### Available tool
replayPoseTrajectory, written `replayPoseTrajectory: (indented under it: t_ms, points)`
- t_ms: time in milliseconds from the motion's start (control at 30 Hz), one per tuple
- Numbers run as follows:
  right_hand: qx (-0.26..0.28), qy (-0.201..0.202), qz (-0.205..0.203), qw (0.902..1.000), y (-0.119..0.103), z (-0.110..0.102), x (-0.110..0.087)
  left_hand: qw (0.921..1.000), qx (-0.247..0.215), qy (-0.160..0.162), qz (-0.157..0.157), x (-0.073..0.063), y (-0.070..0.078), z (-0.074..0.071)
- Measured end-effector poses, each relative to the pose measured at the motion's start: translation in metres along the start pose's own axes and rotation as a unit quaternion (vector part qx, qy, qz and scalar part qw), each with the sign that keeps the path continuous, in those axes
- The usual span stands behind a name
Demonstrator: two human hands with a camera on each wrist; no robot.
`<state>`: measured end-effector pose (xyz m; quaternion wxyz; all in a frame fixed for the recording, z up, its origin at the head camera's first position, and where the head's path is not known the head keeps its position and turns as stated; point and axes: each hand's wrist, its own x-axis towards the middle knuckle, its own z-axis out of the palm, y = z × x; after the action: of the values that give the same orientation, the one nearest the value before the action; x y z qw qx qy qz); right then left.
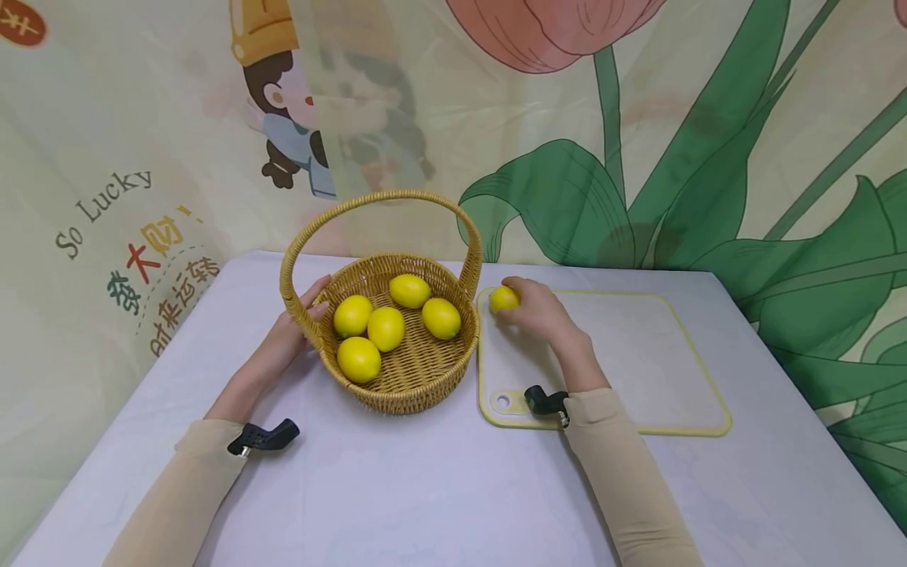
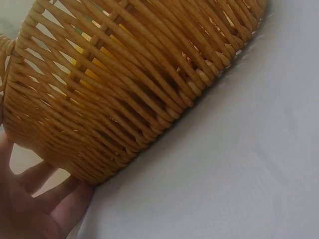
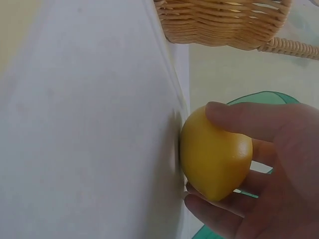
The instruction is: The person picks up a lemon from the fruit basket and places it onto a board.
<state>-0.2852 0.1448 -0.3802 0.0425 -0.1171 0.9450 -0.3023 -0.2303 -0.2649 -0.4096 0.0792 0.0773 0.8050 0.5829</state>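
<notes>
In the head view a woven basket (image 1: 407,402) with a tall arched handle stands upright, several yellow lemons (image 1: 386,328) lying inside it. My left hand (image 1: 289,335) rests against the basket's left side, beside the foot of the handle. Its spread fingers touch the wicker wall (image 2: 114,94) in the left wrist view. To the right of the basket, my right hand (image 1: 540,311) holds a single lemon (image 3: 215,154) between thumb and fingers. That lemon is at the far left corner of the white cutting board (image 1: 623,354), on or just above its surface.
The cutting board has a yellow-green edge and a hole near its front left corner. A white cloth (image 1: 411,488) covers the table. Behind the table hangs a printed curtain (image 1: 553,205) with leaves, a flower and a cartoon figure.
</notes>
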Motion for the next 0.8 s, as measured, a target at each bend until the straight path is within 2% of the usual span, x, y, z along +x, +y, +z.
replayPoseTrajectory:
  t_ms: [200,467,800]
  points:
    - [-0.008,-0.010,0.002,0.9999,-0.001,-0.001,-0.002,1.0000,-0.007,0.002,-0.003,0.000,0.001,0.000]
    - [-0.010,-0.004,-0.003,0.9999,0.002,0.000,-0.003,0.9999,-0.012,-0.003,-0.009,0.003,0.000,0.000]
    - [-0.036,0.001,-0.016,0.9992,-0.008,-0.009,-0.005,0.9997,-0.021,0.004,-0.012,-0.001,-0.005,0.000]
